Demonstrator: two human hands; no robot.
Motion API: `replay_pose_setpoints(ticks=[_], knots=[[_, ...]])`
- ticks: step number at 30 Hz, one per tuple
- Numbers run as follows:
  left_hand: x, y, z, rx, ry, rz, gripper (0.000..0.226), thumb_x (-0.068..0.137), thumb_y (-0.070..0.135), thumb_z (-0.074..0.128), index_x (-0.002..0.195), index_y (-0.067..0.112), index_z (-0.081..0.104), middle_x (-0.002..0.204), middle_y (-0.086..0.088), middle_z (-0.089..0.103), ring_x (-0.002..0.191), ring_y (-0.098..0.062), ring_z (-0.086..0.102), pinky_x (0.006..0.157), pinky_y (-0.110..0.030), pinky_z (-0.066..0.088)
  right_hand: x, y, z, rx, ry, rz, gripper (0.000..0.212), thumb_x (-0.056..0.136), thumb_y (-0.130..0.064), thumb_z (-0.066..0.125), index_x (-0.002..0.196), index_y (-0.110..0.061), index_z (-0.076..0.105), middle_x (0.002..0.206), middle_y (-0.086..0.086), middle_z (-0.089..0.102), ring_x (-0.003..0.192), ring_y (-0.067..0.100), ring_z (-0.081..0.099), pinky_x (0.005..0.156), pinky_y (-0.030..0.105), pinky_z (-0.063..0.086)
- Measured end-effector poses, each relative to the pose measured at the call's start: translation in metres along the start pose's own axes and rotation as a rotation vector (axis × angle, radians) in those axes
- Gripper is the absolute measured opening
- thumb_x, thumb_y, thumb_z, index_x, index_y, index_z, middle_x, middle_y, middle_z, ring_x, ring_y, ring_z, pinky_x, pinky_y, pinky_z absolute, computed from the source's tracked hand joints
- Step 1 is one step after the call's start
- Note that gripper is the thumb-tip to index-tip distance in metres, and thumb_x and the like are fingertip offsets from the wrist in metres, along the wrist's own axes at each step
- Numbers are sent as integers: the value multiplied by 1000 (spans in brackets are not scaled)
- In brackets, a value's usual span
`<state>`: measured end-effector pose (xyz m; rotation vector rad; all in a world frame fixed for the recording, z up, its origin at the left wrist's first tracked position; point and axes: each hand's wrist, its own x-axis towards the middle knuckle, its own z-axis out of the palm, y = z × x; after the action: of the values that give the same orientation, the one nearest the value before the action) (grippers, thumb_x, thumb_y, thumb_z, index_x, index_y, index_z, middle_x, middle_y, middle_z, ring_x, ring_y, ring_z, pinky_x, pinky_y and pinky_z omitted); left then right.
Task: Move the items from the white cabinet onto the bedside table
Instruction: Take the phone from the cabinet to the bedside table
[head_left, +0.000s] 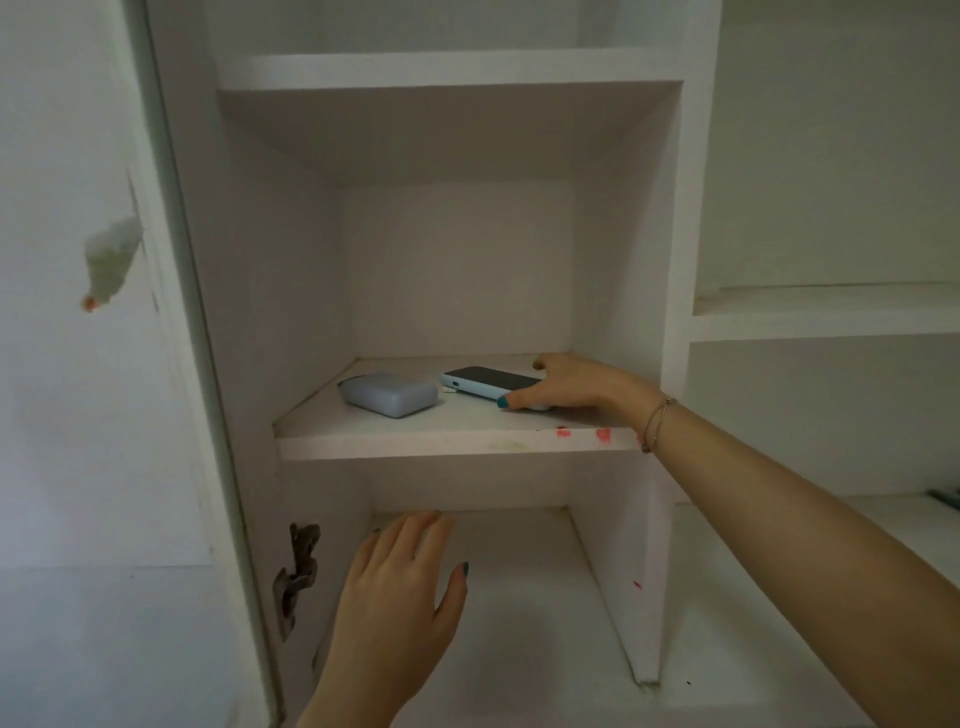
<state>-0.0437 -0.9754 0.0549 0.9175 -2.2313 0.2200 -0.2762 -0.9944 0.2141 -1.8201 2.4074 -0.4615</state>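
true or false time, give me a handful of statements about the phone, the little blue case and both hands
1. The right hand grips one end of the phone. True.
2. The left hand holds the blue case. False: the left hand is open and holds nothing, below the shelf; the case lies untouched on the shelf.
3. The phone has its dark screen facing up. True.
4. The case lies to the right of the phone. False: it lies to the left of it.
5. The front edge of the shelf has red marks on it. True.
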Motion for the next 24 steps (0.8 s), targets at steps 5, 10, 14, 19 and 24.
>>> replay_pose_setpoints(ticks=[5, 10, 14, 19, 24], knots=[[-2, 2, 3, 14, -3, -9, 45, 83, 41, 39, 112, 17, 64, 107, 4, 65, 95, -17, 64, 79, -38, 55, 3, -1, 0, 2, -7, -20, 78, 76, -58, 61, 135, -12, 38, 134, 6, 48, 115, 23, 49, 98, 37, 42], [-4, 11, -3, 21, 22, 2, 42, 82, 39, 40, 109, 17, 64, 104, 5, 66, 89, -17, 65, 75, -34, 55, -1, 0, 1, 98, 33, -33, 65, 79, -47, 64, 126, -7, 45, 123, 9, 54, 108, 23, 53, 93, 35, 46], [-7, 14, -12, 44, 25, -9, 42, 82, 39, 40, 107, 17, 65, 102, 5, 67, 89, -16, 65, 75, -32, 55, -3, 2, 3, 204, 71, -21, 36, 75, -40, 71, 89, -12, 52, 94, 7, 58, 80, 15, 52, 72, 29, 45], [-10, 17, -21, 45, 33, -42, 42, 83, 39, 41, 112, 18, 63, 107, 4, 66, 93, -17, 65, 77, -33, 54, -18, 3, 3, 223, 216, -92, 57, 67, -35, 76, 110, -6, 54, 105, 10, 60, 91, 22, 57, 81, 38, 54], [-12, 28, -29, -215, 79, -137, 39, 94, 32, 49, 132, 25, 47, 122, 11, 52, 87, -9, 50, 78, -20, 37, -57, 1, 3, 252, 430, -154, 60, 63, -37, 77, 112, -12, 54, 105, 5, 57, 79, 18, 54, 53, 24, 41]])
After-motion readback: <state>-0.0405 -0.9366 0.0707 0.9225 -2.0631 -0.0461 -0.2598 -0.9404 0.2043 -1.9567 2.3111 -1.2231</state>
